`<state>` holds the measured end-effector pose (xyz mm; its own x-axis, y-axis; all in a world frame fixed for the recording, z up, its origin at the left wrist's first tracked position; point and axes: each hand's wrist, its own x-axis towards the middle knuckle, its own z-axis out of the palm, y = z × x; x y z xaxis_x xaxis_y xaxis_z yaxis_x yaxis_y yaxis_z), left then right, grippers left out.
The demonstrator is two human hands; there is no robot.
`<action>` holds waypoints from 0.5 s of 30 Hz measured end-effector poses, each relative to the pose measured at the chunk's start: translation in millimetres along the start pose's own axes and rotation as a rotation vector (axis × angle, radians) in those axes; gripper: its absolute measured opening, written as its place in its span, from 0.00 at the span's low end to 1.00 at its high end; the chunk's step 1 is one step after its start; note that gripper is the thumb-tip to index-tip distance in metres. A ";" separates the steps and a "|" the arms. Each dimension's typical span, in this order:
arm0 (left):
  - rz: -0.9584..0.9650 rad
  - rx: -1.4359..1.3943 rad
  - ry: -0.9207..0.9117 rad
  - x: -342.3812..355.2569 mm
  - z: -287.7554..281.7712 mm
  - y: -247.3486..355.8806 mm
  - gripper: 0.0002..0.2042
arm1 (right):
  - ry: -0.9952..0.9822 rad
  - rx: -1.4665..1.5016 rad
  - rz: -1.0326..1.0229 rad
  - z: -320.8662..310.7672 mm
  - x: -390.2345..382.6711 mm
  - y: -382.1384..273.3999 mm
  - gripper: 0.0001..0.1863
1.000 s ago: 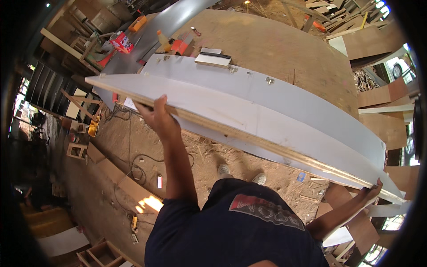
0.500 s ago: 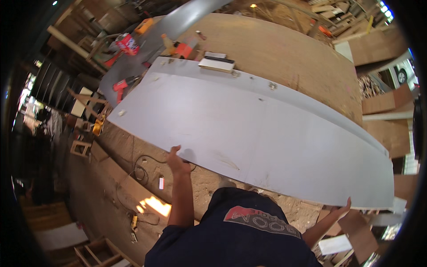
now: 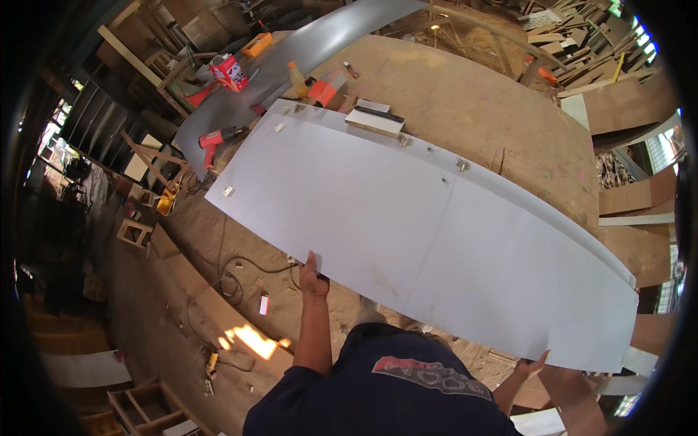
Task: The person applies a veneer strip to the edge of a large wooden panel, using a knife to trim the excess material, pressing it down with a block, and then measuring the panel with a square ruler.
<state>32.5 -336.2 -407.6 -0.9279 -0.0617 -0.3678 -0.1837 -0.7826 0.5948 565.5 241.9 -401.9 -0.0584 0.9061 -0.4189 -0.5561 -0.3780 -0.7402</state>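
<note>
Tilted edge-up a second ago, the long white panel now shows its broad face, turned upward across the near side of the counter and reaching out toward the person. At far left, a red pistol-grip power tool lies just beside the panel's left end, with a red-and-white tin behind it. Next come an orange tray and an amber bottle. The left hand is partly closed at the panel's near edge, thumb on top, fingers hidden underneath. Farther right, a black bar-shaped object lies on a white block, and a metal hinge sits on a second white panel showing along the far edge. The right hand grips the near edge likewise, thumb up, its other fingers out of sight. Wood offcuts are piled at upper right.
</note>
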 end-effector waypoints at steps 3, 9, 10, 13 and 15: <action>-0.038 -0.010 -0.053 5.5 10.7 6.4 0.25 | -0.041 -0.033 -0.042 -13.2 -5.1 5.0 0.32; -0.020 0.013 -0.020 43.3 7.2 15.6 0.27 | -0.072 -0.024 0.022 -0.9 -15.0 37.0 0.33; -0.028 0.010 -0.028 48.6 7.7 16.2 0.27 | -0.069 -0.019 0.012 1.9 -18.6 39.4 0.33; -0.061 0.039 -0.040 56.8 -4.1 16.8 0.27 | -0.159 -0.022 0.061 7.6 -26.5 37.3 0.32; -0.066 0.051 -0.055 61.6 -15.9 17.6 0.28 | -0.003 -0.013 0.029 15.5 -21.1 38.8 0.33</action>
<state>-22.7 -363.5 -431.2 -0.9293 0.0240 -0.3685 -0.2599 -0.7514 0.6065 532.3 211.1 -413.6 -0.0766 0.8953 -0.4389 -0.5433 -0.4066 -0.7345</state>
